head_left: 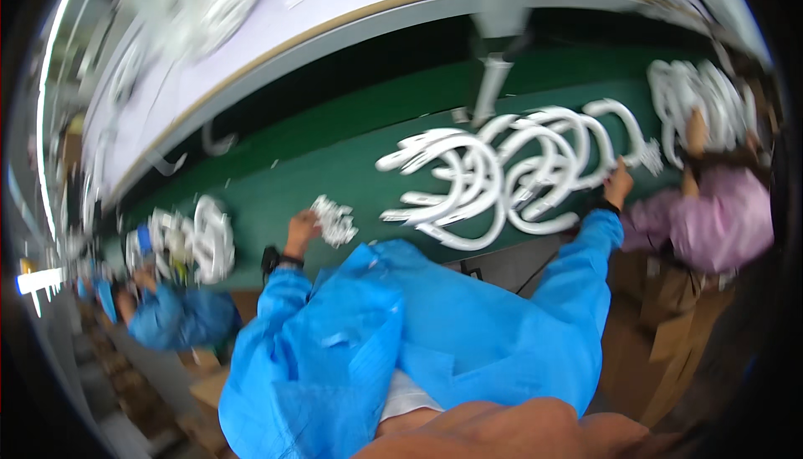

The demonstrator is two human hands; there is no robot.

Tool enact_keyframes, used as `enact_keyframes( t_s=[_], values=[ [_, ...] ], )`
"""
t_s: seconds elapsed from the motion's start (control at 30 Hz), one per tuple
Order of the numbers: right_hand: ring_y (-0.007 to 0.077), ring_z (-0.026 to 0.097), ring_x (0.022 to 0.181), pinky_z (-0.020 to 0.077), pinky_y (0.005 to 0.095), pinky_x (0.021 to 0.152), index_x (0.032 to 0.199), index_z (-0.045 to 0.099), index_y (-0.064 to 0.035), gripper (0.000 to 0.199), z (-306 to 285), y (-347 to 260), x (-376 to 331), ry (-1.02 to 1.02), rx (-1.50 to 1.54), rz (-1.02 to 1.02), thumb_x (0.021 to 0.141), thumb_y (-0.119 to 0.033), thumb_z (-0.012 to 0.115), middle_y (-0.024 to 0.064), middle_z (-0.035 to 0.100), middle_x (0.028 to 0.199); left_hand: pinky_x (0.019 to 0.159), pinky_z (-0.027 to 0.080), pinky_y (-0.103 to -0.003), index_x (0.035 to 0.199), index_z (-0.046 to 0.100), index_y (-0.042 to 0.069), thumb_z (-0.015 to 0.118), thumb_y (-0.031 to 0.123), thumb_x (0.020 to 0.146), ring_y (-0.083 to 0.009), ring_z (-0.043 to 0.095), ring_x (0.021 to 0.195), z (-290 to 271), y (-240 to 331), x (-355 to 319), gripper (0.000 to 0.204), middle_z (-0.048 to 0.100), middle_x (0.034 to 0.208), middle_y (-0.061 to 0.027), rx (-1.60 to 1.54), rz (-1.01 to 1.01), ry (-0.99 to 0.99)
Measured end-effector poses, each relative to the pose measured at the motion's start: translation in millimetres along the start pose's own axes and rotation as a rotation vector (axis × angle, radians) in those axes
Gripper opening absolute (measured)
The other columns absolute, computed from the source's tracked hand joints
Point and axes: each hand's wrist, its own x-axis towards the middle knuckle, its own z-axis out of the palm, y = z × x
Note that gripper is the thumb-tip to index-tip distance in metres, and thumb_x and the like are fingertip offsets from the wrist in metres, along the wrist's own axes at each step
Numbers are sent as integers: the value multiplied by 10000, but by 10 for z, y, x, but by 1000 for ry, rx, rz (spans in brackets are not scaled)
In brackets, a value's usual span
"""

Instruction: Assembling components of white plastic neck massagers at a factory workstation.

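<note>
My left hand [302,231], with a dark band on its wrist, is at the left edge of a heap of small white parts [336,221] on the green work surface. Its fingers are curled at the heap; what they hold is too small and blurred to make out. Out to the right, my right hand [617,186] pinches the lower end of a white C-shaped tube [626,116], the rightmost of its group. Several more white curved tubes [477,183] lie overlapping between my hands. A second small heap of white parts [651,158] lies just beyond my right hand.
On the right, a co-worker in a pink sleeve [723,220] handles a stack of white tubes [698,103]. Another in blue [184,317] works at the left beside bundled white pieces [213,241]. A grey post [500,7] and raised shelf [335,36] border the green bench [293,179]. Cardboard boxes [669,350] stand below.
</note>
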Motion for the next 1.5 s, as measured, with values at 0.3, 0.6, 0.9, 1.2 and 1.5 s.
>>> enact_keyframes(
  t_s=[0.3,0.6,0.9,1.2,1.5],
  values=[
    [159,593,751,484,263,650,1072,558,47,260,574,-726,-2542,-116,18,-640,878,-126,539,114,640,958,769,501,-425,1036,548,-1,584,322,769,-344,618,891,-8,-400,-55,421,636,931,-175,830,81,166],
    [315,620,771,505,408,647,1135,541,-62,394,1944,824,-5581,-1250,-830,-1096,748,-86,615,177,601,974,734,500,-469,1008,613,70,566,256,742,-350,614,888,-40,-226,359,328,648,920,-163,781,135,-150],
    [348,618,737,510,440,616,993,524,-64,230,2245,1794,-5936,-1062,-1357,-1182,764,-61,534,165,556,917,734,504,-439,938,581,17,609,290,744,-357,624,856,-2613,83,2648,336,646,892,-202,366,284,822],
    [325,586,679,460,401,595,829,585,-46,147,2302,1779,-5934,-1057,-1071,-1049,692,-36,637,145,580,745,542,505,-367,902,582,-9,618,294,761,-277,626,635,-3109,448,4288,337,642,738,-136,814,593,720],
    [340,594,662,466,377,598,818,636,-13,138,2270,1792,-5890,-986,-849,-992,773,-141,615,174,605,721,478,476,-333,912,588,1,616,267,773,-214,584,556,-2756,980,4535,301,613,679,-94,1090,329,90]
  ],
)
